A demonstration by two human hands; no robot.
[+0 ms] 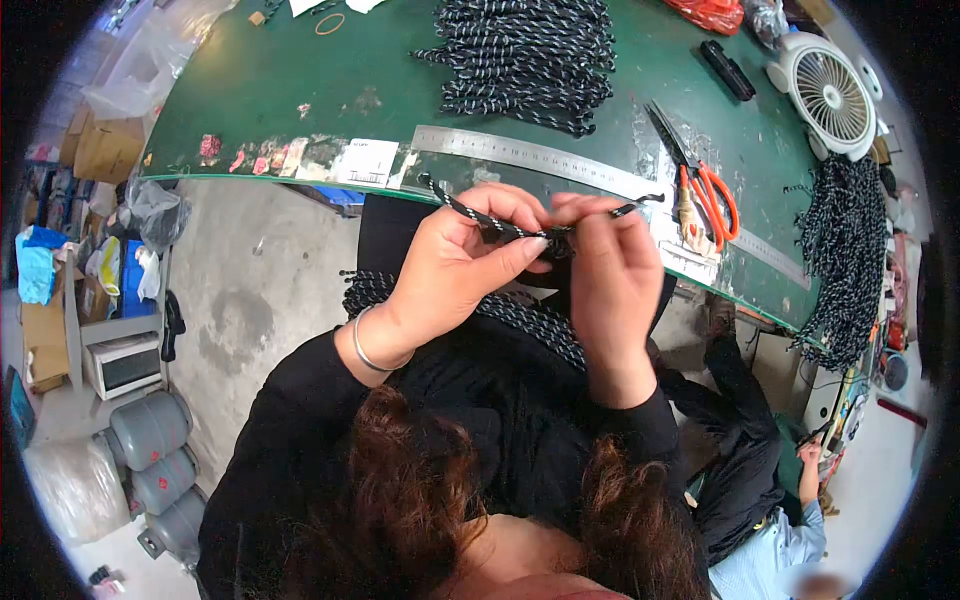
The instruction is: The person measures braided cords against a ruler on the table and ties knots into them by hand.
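Between my hands, just off the table's front edge, is a black cord with white flecks point(462, 209). My left hand point(455, 262) pinches it between thumb and fingers, with one end sticking out at the upper left. My right hand point(612, 265), slightly blurred, has its fingers closed on the same cord, whose other end points out to the right. The part of the cord between the fingertips is partly hidden. More such cords point(530, 330) lie across my lap, below my hands.
On the green table point(300, 75) are a bundle of cords point(525, 60), a steel ruler point(530, 155), orange-handled scissors point(705, 195), a black object point(727, 70) and a fan point(830, 92). More cords point(845, 255) hang at the right edge. Another person point(770, 550) is at lower right.
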